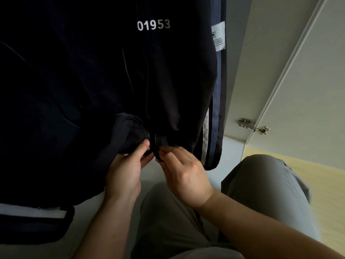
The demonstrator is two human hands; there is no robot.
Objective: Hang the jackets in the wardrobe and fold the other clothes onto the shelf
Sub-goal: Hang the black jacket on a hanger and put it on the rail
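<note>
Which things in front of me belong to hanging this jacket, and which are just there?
Job: dark jacket; left hand and right hand, both pinching its hem at the zip.
Just there: door hinge; wardrobe door; grey trousers.

Two bare hands show at six o'clock, the left hand (pixel 125 172) and the right hand (pixel 184 174). One dark navy zip-front jacket (pixel 84 81) spreads from nine to twelve o'clock. It bears five white printed digits (pixel 153 25) at twelve o'clock. At one o'clock there is one white sewn-in care label (pixel 218 36). One silver metal door hinge (pixel 252 126) sits at three o'clock, beside one pale panelled wardrobe door (pixel 308 81). Two legs in grey trousers (pixel 261 184) lie at five o'clock. One navy striped fabric edge (pixel 214 128) hangs at three o'clock; whether it is a second garment is unclear.
</note>
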